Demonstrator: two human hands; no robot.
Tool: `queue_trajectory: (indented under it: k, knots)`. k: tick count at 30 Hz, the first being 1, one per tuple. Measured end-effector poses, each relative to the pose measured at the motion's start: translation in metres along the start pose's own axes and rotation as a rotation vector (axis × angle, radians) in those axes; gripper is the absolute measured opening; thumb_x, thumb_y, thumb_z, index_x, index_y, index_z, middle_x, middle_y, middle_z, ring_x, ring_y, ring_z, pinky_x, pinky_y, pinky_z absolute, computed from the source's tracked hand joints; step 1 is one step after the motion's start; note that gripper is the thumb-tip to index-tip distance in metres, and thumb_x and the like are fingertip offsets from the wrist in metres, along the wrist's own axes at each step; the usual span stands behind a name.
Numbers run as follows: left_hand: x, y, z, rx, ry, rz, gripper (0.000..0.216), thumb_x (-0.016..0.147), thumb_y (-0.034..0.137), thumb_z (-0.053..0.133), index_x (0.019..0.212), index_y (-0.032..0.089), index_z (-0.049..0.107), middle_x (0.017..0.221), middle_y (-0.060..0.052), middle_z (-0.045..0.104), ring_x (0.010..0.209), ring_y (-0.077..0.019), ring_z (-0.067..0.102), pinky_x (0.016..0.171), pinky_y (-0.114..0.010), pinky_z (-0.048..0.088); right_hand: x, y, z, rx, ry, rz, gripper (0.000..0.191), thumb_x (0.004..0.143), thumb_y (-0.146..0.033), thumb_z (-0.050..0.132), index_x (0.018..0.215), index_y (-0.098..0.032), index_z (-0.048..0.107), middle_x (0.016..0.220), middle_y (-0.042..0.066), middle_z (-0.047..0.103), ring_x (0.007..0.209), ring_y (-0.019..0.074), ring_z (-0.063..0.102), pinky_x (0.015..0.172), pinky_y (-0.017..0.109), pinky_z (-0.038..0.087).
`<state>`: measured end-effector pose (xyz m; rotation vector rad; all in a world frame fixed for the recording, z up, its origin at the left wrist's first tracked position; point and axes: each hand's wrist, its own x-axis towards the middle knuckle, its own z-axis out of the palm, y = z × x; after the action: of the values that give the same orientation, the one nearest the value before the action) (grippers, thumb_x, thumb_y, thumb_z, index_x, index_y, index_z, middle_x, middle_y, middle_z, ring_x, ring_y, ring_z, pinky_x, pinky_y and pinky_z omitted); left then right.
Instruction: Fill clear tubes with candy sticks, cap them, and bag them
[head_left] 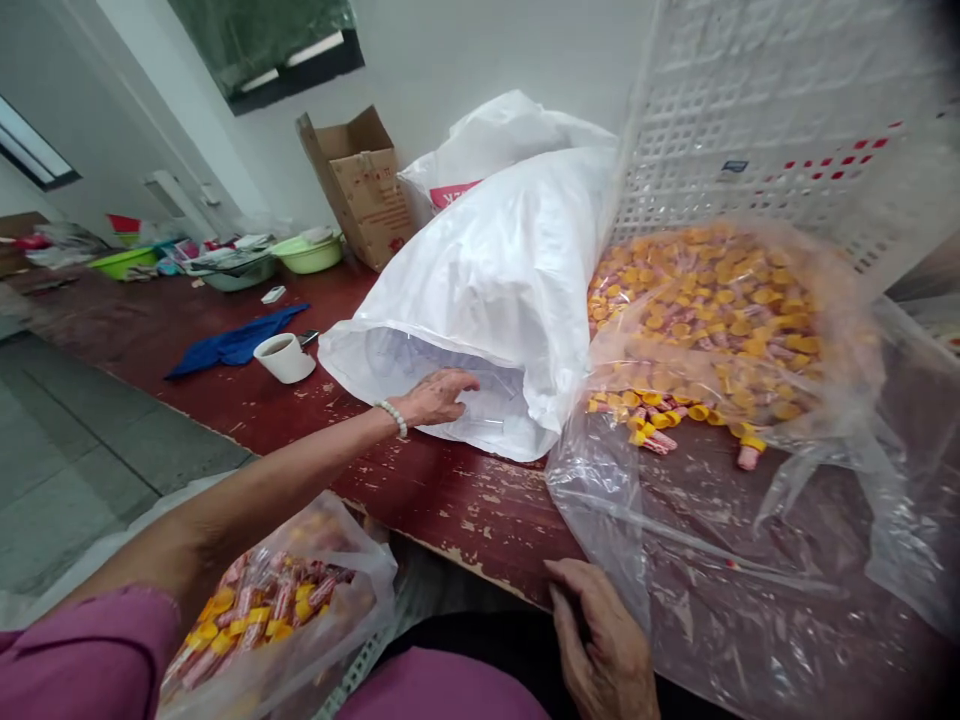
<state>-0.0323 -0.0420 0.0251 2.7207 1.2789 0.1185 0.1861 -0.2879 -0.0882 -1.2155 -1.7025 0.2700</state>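
My left hand [439, 397], with a beaded bracelet [395, 418] at the wrist, reaches into the mouth of a large white sack [480, 265]. Its fingers are partly stretched and apart, with nothing visible in them. Just beneath lies a clear tube-like piece [491, 425] on the sack's lower lip, with more clear pieces deeper inside. My right hand [604, 640] is low at the table's front edge, beside a clear plastic sheet. Its fingers are curled close together, and whatever they might hold is hidden.
Pink patterned tubes with yellow caps [705, 310] lie heaped under clear plastic [675, 560] at right, before a white crate [750, 130]. A bag of similar tubes [255, 610] sits below the red table [465, 505]. A white cup [285, 358], blue cloth [232, 342], carton [367, 190] and basins [307, 252] stand left.
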Motion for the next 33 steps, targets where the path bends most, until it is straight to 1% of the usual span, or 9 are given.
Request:
queue_trajectory:
  k: [5,8,11,14,17,20,23,26,33]
  knots:
    - [0.008,0.024,0.029,0.029,-0.06,0.092,0.029,0.073,0.017,0.056,0.1,0.013,0.064,0.093,-0.011,0.064,0.094,-0.0261,0.055,0.088,-0.039,0.043,0.002,-0.002,-0.001,0.033,0.022,-0.005,0.027,0.086,-0.006,0.05,0.11,-0.016,0.056,0.096,0.009,0.062,0.092,0.015,0.061,0.079,0.025,0.053]
    - [0.011,0.037,0.04,0.017,-0.068,0.108,0.026,0.072,0.013,0.056,0.097,0.014,0.064,0.093,-0.011,0.064,0.096,-0.0264,0.055,0.09,-0.043,0.041,0.004,-0.004,-0.001,0.02,0.041,-0.014,0.025,0.086,-0.006,0.049,0.108,-0.015,0.057,0.094,0.008,0.063,0.09,0.0147,0.061,0.077,0.025,0.053]
    - [0.018,0.038,0.03,-0.288,0.012,0.084,0.025,0.073,0.014,0.056,0.097,0.013,0.061,0.091,-0.009,0.064,0.089,-0.0205,0.057,0.085,-0.037,0.045,0.006,-0.006,-0.001,0.002,0.044,-0.022,0.024,0.086,-0.006,0.05,0.106,-0.015,0.058,0.092,0.008,0.063,0.089,0.0146,0.061,0.077,0.024,0.052]
    - [0.021,0.022,0.004,-0.903,0.18,-0.171,0.022,0.07,0.017,0.061,0.09,0.013,0.056,0.086,-0.005,0.062,0.075,-0.0145,0.06,0.075,-0.031,0.049,0.007,-0.008,-0.001,0.0,0.042,-0.025,0.023,0.086,-0.006,0.049,0.104,-0.015,0.059,0.091,0.008,0.063,0.088,0.0143,0.062,0.076,0.024,0.052]
    - [0.015,0.0,-0.017,-1.15,0.275,-0.495,0.022,0.064,0.014,0.061,0.083,0.015,0.049,0.075,-0.001,0.059,0.055,-0.0093,0.056,0.062,-0.027,0.049,0.008,-0.009,-0.001,-0.006,0.049,-0.026,0.022,0.086,-0.006,0.049,0.103,-0.015,0.059,0.091,0.008,0.063,0.087,0.0138,0.062,0.076,0.023,0.052]
    - [0.003,-0.014,-0.017,-1.127,0.25,-0.614,0.021,0.061,0.011,0.056,0.08,0.015,0.047,0.063,0.001,0.055,0.042,-0.0077,0.047,0.051,-0.026,0.045,0.009,-0.009,-0.001,-0.016,0.05,-0.034,0.022,0.086,-0.006,0.049,0.103,-0.015,0.059,0.09,0.007,0.064,0.087,0.0137,0.062,0.076,0.023,0.052]
    - [-0.01,-0.016,-0.005,-1.109,0.166,-0.642,0.022,0.059,0.012,0.058,0.081,0.012,0.052,0.063,-0.001,0.055,0.042,-0.0082,0.047,0.052,-0.028,0.046,0.009,-0.009,-0.001,-0.02,0.045,-0.047,0.022,0.086,-0.006,0.049,0.103,-0.015,0.059,0.09,0.007,0.064,0.087,0.0139,0.062,0.075,0.023,0.052]
    - [-0.019,-0.015,0.005,-1.047,0.116,-0.611,0.023,0.058,0.014,0.06,0.08,0.011,0.057,0.064,-0.001,0.055,0.049,-0.0094,0.05,0.057,-0.028,0.047,0.008,-0.009,-0.001,-0.018,0.05,-0.052,0.022,0.085,-0.005,0.049,0.103,-0.015,0.059,0.09,0.007,0.064,0.086,0.014,0.062,0.075,0.024,0.052]
    - [-0.02,-0.016,0.014,-0.632,0.175,-0.485,0.032,0.052,0.009,0.059,0.083,0.014,0.069,0.074,-0.001,0.058,0.066,-0.0121,0.05,0.062,-0.023,0.04,0.007,-0.009,-0.001,-0.021,0.036,-0.033,0.023,0.085,-0.006,0.049,0.104,-0.016,0.059,0.09,0.007,0.064,0.086,0.0147,0.063,0.074,0.025,0.053]
